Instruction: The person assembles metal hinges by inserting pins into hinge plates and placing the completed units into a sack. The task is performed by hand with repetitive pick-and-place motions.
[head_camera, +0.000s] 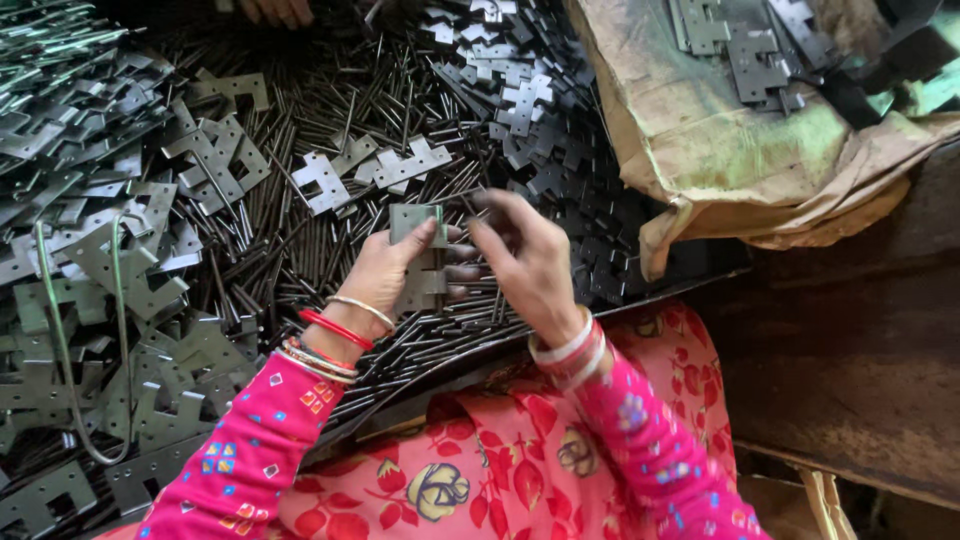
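We hold a hinge over the pin pile.
Our left hand (375, 275) pinches the hinge (420, 258), thumb on top; our right hand (530, 265) curls beside it, fingertips touching it. Plates (100, 250) crowd left, a sack (720, 150) right.

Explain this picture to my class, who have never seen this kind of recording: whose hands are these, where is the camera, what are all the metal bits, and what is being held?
There is one picture, from a camera worn on a person's head, looking down at their own hands. The left hand holds a flat notched metal plate, like a hinge leaf. The right hand meets it from the other side with pinched fingertips; what they pinch is too small to tell. Under the hands lies a heap of thin metal pins mixed with more hinge plates. At upper right a torn sack holds further plates. Another person's fingers show at the top edge.
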